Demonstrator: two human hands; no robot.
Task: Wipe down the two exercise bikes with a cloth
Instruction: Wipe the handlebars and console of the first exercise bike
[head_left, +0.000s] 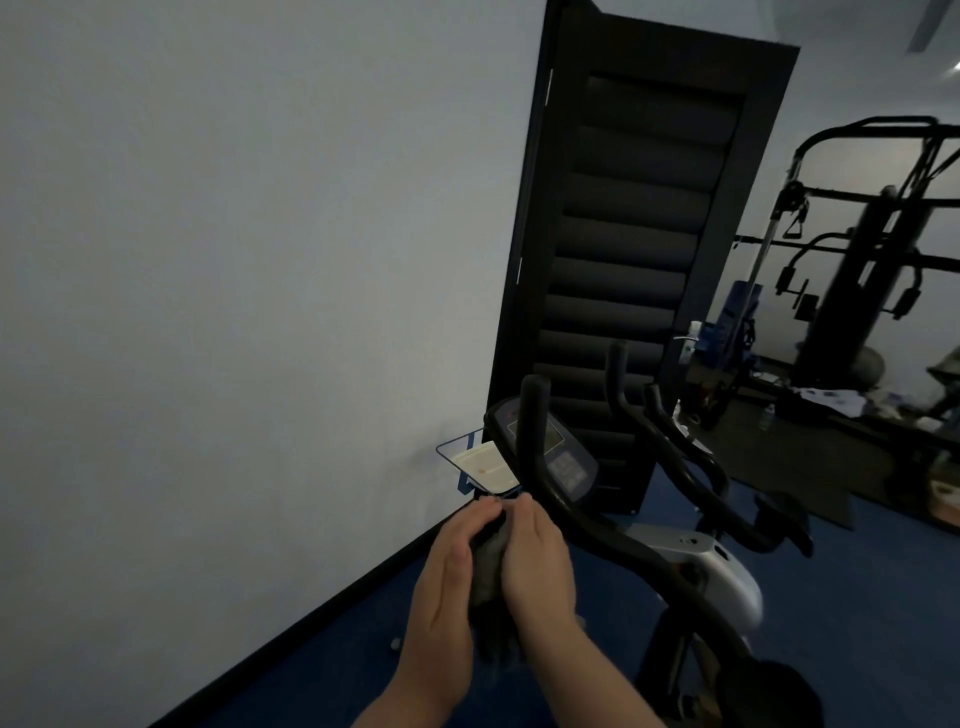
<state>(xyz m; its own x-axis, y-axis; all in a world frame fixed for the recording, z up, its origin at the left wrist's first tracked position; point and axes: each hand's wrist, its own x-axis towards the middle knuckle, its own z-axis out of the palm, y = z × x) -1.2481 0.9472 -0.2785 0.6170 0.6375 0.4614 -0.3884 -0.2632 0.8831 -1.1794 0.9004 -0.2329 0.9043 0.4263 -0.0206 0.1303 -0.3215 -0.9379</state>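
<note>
**Both hands hold a dark cloth beside the exercise bike's handlebar**

In the dim room, the person's two hands meet low in the head view, just left of the near exercise bike (691, 561). The left hand (447, 577) and the right hand (540, 561) face each other with a dark grey cloth (488, 577) pressed between them. The left hand's fingers (480, 512) curl over the top of the cloth, and the right hand's fingers (522, 506) close in from the other side, so both sets of fingers are clamped on the cloth. Its lower end hangs down between the wrists as a bunched, darker mass.

The bike's black padded handlebar (535, 436) rises just above and to the right of the hands and bends down past the right hand; whether the hand touches it cannot be told. Behind the bar sits the bike's console (556, 452), tilted, with a small screen and a keypad. The grey and white body of the bike lies lower right, and further handlebars (670, 441) stand beyond it; whether they belong to a second bike is unclear.

A dark louvred door (639, 249) stands against the pale wall (234, 260). A blue-edged stand (480, 465) bearing a pale sheet is near the wall's foot. The floor (597, 587) is blue, and a black multi-gym frame (862, 244) stands at far right.
</note>
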